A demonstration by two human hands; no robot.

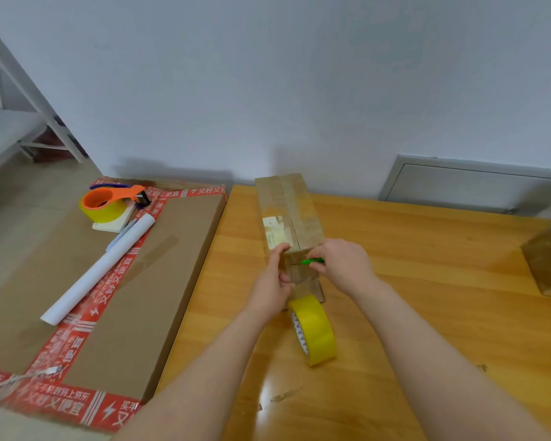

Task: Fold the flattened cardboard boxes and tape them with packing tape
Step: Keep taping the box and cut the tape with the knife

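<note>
From my remote seat I see the small cardboard box [289, 214] lying lengthwise on the wooden table [427, 249], its top seam taped over and its near end facing me. My left hand [272, 281] grips the near left corner of that box, fingers curled over the top edge. My right hand [342, 265] pinches a small green tool [313, 261] against the box's near end; I cannot tell what kind of tool it is. A yellow tape roll [315, 331] stands on edge just in front of the box. To the left, a large carton [147, 281] carries an orange tape dispenser [110, 202] and a white paper tube [99, 268].
</note>
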